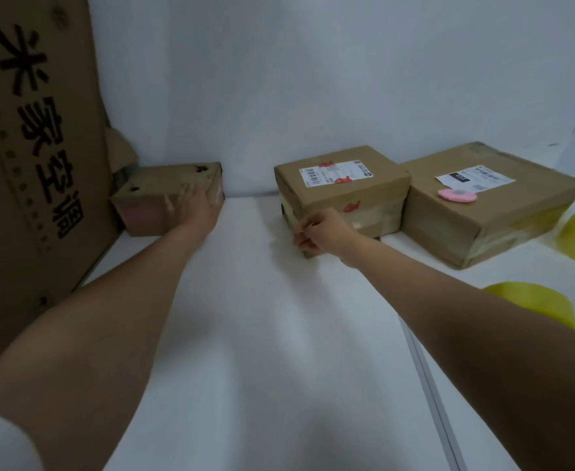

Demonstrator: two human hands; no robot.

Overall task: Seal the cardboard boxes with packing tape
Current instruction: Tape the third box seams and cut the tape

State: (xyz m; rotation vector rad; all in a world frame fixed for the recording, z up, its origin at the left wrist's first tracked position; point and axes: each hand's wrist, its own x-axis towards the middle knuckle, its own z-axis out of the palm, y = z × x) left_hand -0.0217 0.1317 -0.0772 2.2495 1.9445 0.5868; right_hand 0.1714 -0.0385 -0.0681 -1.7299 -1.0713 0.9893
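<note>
Head view, both arms extended over the white table (pixel 262 334). My left hand (pixel 194 203) lies with fingers fairly straight over the near top edge of the small box (pixel 163 195) at centre left of the frame, touching it rather than clamping it. My right hand (pixel 316 232) has its fingers curled at the lower near corner of the middle box (pixel 340 188), centre of the frame; it seems to pinch a tape end or the corner edge, but I cannot tell which. The small box has two punched holes in its top and sits just beside the tall printed carton (pixel 38 147) filling the left of the frame. Its long axis runs from lower left toward upper right. The middle box presents one corner toward me, label up, long axis running right and away, and touches the large box (pixel 490 205) at right, which carries a pink object (pixel 457 195). Two yellow tape rolls (pixel 537 304) lie at right edge, well apart from my hands. Judgement: these cartons should be light and stiff on the edges but soft mid-panel; existing tape bands will be slippery. Take hold at corners and edges, palms flat, avoiding the holes and label.
</note>
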